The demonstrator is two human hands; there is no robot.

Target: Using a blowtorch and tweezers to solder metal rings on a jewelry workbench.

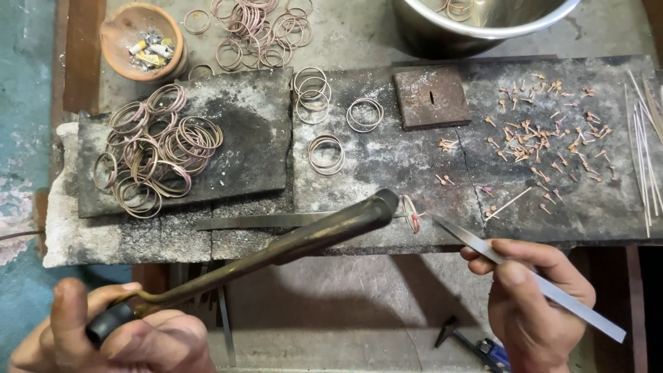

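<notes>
Presently, item by item. Left hand [121, 331]: closed around the black handle of a long brass-coloured torch pipe [290, 242], whose dark nozzle ends just beside a small bundle of thin wire rings [411, 211] standing at the front edge of the charred grey soldering slab [387, 159]. Right hand [532, 297]: thumb and fingers pinched on flat steel tweezers [483, 249], tips touching that bundle. Judgement: the work goes best with the nozzle trained on the joint alone and the tweezers kept steady. Further out: a heap of pinkish wire rings [155, 159] on the left slab, scattered small copper pins [545, 131] at right, a rusty square plate [431, 97], a clay bowl [141, 38], a steel basin [483, 21].
</notes>
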